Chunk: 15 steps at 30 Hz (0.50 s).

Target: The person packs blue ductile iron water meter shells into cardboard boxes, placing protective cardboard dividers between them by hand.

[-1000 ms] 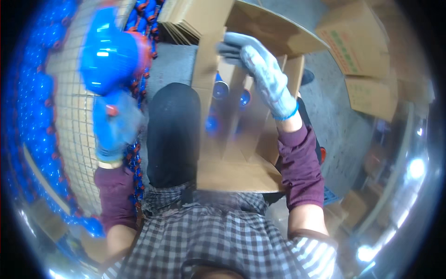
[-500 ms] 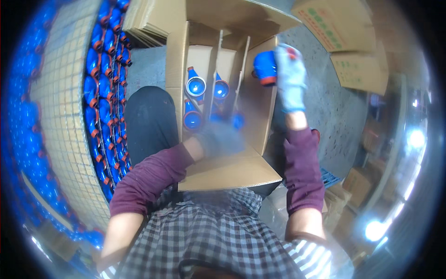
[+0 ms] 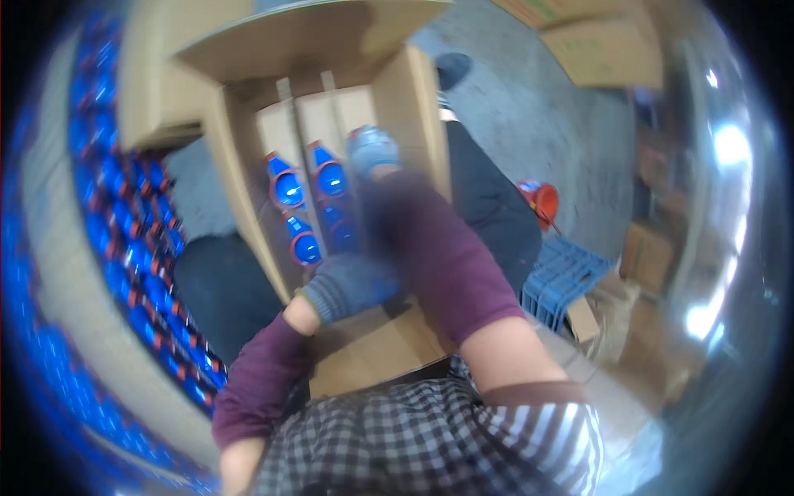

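Note:
An open cardboard box (image 3: 244, 182) stands between my knees, split lengthwise by thin upright dividers (image 3: 290, 124). In its left and middle lanes lie shiny blue pieces, each with a narrow neck and a wide round end rimmed in red, such as a blue piece (image 3: 287, 189) and another blue piece (image 3: 330, 178). My right hand (image 3: 374, 150), in a grey glove, reaches into the right lane; its fingers are smeared and their hold is hidden. My left hand (image 3: 351, 285), also gloved, is low over the near part of the box, with blue showing beside its blurred fingertips.
Racked blue pieces with red ends (image 3: 136, 273) line the left side. Flattened cardboard (image 3: 178, 66) leans at the far left, and more cartons (image 3: 604, 50) lie at the far right. A blue plastic crate (image 3: 566, 277) and a red round container (image 3: 542, 202) stand right of my knee.
My right hand has moved from outside the box's right wall, where it held a blue-and-red piece, into the right lane. The view has turned and shifted; my left hand stays low in the box.

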{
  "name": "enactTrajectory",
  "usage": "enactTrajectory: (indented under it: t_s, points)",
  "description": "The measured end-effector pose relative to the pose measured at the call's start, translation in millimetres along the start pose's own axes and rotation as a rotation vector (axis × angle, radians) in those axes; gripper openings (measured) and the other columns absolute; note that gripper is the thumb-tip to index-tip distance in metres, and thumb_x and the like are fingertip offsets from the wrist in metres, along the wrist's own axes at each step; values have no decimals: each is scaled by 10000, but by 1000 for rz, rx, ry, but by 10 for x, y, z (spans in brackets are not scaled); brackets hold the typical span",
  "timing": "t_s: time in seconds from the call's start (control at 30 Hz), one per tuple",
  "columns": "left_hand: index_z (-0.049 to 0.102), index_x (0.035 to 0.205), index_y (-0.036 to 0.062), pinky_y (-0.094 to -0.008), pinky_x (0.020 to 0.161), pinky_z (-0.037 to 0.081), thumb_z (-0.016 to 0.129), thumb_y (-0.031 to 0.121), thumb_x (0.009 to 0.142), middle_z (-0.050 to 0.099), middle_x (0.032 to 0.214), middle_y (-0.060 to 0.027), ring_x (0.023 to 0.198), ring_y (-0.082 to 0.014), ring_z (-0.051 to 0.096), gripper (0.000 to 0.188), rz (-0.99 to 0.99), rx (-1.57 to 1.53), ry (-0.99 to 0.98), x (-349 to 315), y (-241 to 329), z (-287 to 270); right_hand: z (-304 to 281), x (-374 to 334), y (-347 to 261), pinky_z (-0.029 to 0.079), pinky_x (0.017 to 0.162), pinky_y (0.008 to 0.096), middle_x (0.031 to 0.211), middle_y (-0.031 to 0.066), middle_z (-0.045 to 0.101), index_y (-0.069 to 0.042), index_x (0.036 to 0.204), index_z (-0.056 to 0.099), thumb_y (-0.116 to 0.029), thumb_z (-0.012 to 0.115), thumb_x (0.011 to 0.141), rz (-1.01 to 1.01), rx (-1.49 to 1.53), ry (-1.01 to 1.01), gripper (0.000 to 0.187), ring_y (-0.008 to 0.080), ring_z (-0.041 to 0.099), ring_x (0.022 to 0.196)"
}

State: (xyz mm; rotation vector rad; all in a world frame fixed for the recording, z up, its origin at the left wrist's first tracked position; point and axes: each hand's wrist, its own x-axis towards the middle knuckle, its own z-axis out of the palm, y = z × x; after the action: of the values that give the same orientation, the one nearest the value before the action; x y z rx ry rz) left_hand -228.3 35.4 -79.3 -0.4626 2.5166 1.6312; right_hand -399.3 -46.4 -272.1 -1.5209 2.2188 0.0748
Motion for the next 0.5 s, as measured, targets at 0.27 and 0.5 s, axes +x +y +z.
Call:
enactTrajectory:
  t_s: [0.27, 0.5]
  points:
    - [609, 840, 82, -432, 644, 495, 519, 396, 820, 628, 812, -126, 778, -327, 619, 327, -146, 35, -133, 95, -166, 68, -54, 37, -84, 512, 824, 387, 1020, 162, 655, -80, 996, 685, -228, 561, 815, 195, 107, -151, 264, 305, 639, 962]
    - [632, 982, 47, -291, 571, 488, 533, 231, 896, 650, 781, -66, 636, -174, 614, 226, -146, -530, -49, 50, -178, 131, -1207, -1099, -147, 486, 840, 405, 1019, 181, 642, -72, 1011, 659, -258, 550, 809, -117, 377, -170, 295, 320, 620, 967]
